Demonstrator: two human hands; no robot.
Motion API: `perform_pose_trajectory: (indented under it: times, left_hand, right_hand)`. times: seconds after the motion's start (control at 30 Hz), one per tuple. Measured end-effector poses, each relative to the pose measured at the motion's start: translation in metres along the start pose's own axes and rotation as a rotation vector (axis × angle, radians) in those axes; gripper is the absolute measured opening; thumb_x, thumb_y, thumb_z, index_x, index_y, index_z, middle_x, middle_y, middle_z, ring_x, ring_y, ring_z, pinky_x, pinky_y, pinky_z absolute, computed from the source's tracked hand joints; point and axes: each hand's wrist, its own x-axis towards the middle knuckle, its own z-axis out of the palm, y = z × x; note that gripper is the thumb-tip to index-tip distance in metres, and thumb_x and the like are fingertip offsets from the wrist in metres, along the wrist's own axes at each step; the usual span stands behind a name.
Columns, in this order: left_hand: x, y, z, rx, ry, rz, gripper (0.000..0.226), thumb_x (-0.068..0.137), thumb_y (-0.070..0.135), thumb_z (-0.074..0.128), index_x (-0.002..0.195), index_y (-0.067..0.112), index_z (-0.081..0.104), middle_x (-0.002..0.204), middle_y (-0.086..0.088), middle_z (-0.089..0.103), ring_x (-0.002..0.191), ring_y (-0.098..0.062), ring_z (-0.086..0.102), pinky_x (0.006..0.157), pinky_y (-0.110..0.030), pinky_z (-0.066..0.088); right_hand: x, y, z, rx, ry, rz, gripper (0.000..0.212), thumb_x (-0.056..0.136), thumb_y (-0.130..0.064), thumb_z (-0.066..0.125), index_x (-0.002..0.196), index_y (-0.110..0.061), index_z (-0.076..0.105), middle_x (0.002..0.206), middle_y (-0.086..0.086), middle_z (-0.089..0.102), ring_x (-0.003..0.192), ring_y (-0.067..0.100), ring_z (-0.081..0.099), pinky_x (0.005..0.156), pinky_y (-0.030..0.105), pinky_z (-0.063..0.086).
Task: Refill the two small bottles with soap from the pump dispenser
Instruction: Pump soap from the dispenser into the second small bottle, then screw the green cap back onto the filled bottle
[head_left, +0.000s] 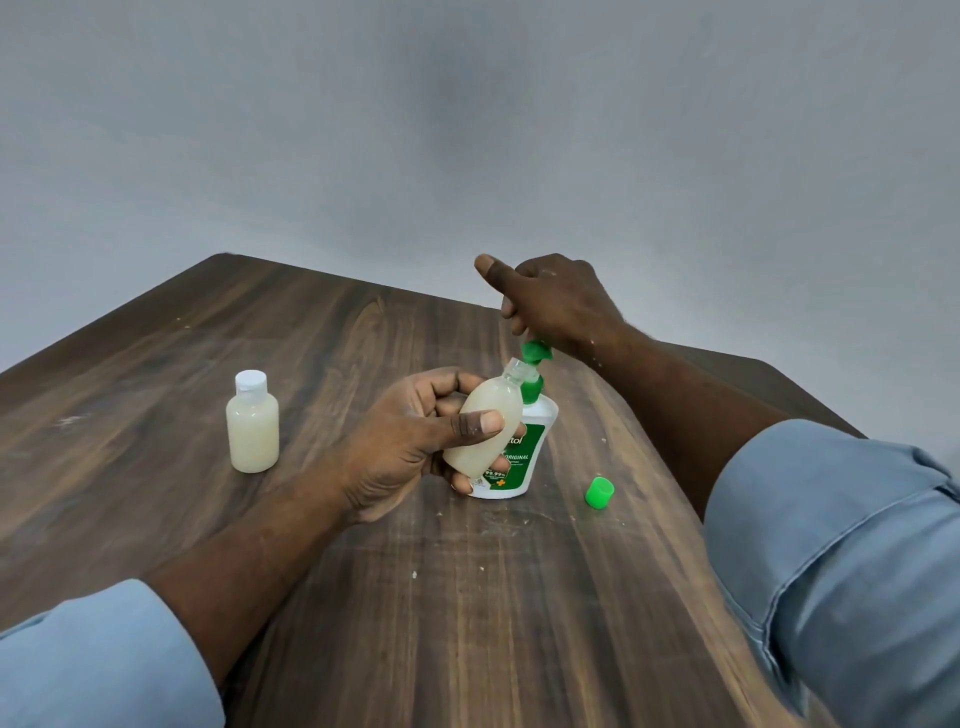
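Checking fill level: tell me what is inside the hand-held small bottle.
Cloudy soap fills the small bottle to its shoulder; the neck, at the nozzle of the pump dispenser, looks clear. Thumb and fingers of the left hand hide part of its middle and base.

In left hand (410, 441), bottle (485, 426): clear, milky off-white fill. Left of that hand, second bottle (253, 431): same milky off-white, white cap. Behind the left hand's fingers, dispenser (531, 453): white body, green label, white lettering, small orange cross. Under right hand (556, 301), pump (535, 356): bright green. Right of left hand, below right wrist, cap (599, 492): bright green. Under both hands, table (260, 332): dark brown, streaky wood grain, pale specks. Beyond, wall (467, 130): plain grey. Behind both wrists, sleeves (831, 545): light blue.
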Motion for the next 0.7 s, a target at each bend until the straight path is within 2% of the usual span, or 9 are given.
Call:
perform_pose_trajectory:
  times: [0.1, 0.27, 0.5, 0.6, 0.7]
  left_hand:
    - [0.000, 0.000, 0.000, 0.005, 0.005, 0.001, 0.056, 0.081, 0.028, 0.077, 0.127, 0.002, 0.059, 0.114, -0.022, 0.075, 0.089, -0.036, 0.076, 0.053, -0.031, 0.060]
    - [0.000, 0.000, 0.000, 0.010, 0.004, -0.005, 0.059, 0.079, 0.029, 0.078, 0.128, 0.002, 0.059, 0.114, -0.022, 0.076, 0.088, -0.035, 0.076, 0.052, -0.030, 0.061]
    - [-0.001, 0.002, 0.003, -0.011, 0.005, 0.017, 0.051, 0.084, 0.022, 0.074, 0.127, 0.000, 0.058, 0.114, -0.024, 0.075, 0.087, -0.036, 0.076, 0.052, -0.030, 0.061]
    - [-0.001, 0.002, 0.002, -0.016, 0.004, 0.027, 0.048, 0.087, 0.021, 0.073, 0.127, 0.000, 0.058, 0.116, -0.024, 0.075, 0.088, -0.036, 0.076, 0.052, -0.030, 0.062]
    - [-0.001, 0.002, 0.002, -0.005, 0.012, 0.025, 0.048, 0.085, 0.022, 0.073, 0.127, 0.002, 0.058, 0.116, -0.023, 0.075, 0.090, -0.036, 0.076, 0.053, -0.030, 0.062]
  right_hand:
    - [-0.001, 0.003, -0.009, 0.093, 0.069, 0.048, 0.066, 0.093, -0.072, 0.050, 0.074, -0.014, 0.073, 0.065, -0.001, 0.073, 0.059, 0.014, 0.070, 0.071, 0.036, 0.058]
    - [-0.015, 0.014, -0.018, 0.167, 0.107, 0.109, 0.064, 0.093, -0.072, 0.052, 0.073, -0.014, 0.073, 0.062, -0.002, 0.072, 0.052, 0.013, 0.069, 0.059, 0.028, 0.049]
    - [-0.049, 0.042, -0.012, 0.189, 0.107, 0.158, 0.061, 0.094, -0.069, 0.053, 0.075, -0.014, 0.071, 0.064, -0.001, 0.072, 0.053, 0.008, 0.066, 0.051, 0.020, 0.046]
    - [-0.061, 0.053, -0.009, 0.218, 0.021, 0.223, 0.061, 0.093, -0.074, 0.048, 0.087, -0.017, 0.069, 0.074, -0.002, 0.070, 0.061, 0.008, 0.065, 0.052, 0.018, 0.045]
    - [-0.068, 0.063, -0.006, 0.235, 0.046, 0.248, 0.063, 0.089, -0.078, 0.049, 0.080, -0.019, 0.070, 0.068, -0.003, 0.071, 0.058, 0.007, 0.065, 0.055, 0.022, 0.045]
